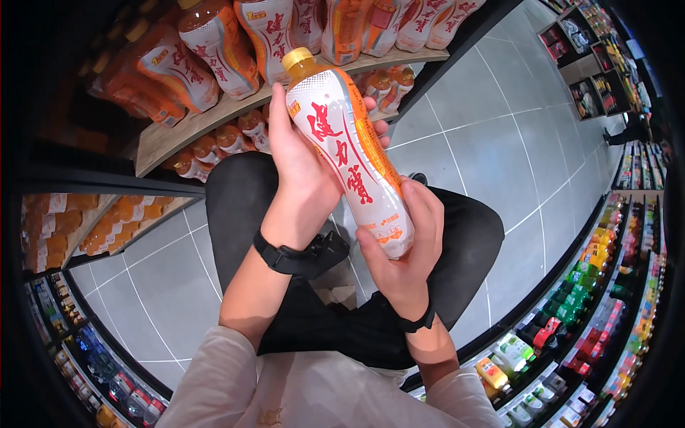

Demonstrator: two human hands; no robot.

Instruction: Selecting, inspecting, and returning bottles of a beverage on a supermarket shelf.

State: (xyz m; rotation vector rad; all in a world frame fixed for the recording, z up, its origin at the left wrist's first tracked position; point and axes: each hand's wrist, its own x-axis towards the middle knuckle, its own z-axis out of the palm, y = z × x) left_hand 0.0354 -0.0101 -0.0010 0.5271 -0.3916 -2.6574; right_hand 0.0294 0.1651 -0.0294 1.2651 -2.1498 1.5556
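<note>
A plastic drink bottle (pixel 349 153) with a yellow cap and a white and orange label lies tilted across both my hands, its cap end toward the shelf. My left hand (pixel 303 153) is wrapped round its upper half from beneath, the thumb along one side and fingertips showing on the other. Lower down, my right hand (pixel 410 250) grips the bottle near its base between thumb and fingers. Bottles of the same kind (pixel 267 32) stand in a row on the wooden shelf (pixel 168 139) just beyond my hands.
More orange bottles (pixel 207 146) fill the lower shelf. Stocked drink shelves (pixel 571 307) curve along the right side, others (pixel 107 364) at lower left. Grey floor tiles (pixel 457 135) lie between. My bent knees (pixel 471 235) are below my hands. A display stand (pixel 581 60) is at far right.
</note>
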